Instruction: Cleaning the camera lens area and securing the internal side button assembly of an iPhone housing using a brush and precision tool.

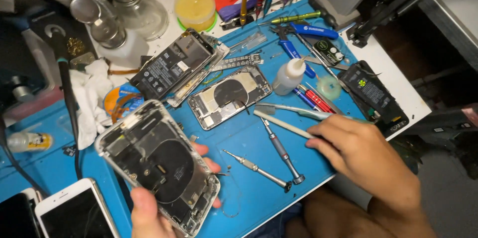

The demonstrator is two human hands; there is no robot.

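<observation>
Silver-framed and opened, the phone housing (158,165) is gripped low over the blue worktop (249,143) by the left hand (149,213), partly cut off below, while the right hand (361,156) closes on a pale tool (281,122), its tip hidden.

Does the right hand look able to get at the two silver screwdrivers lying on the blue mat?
Probably yes. The right hand rests on the blue mat beside the two silver screwdrivers, holding a white tool, with nothing lying between them.
</observation>
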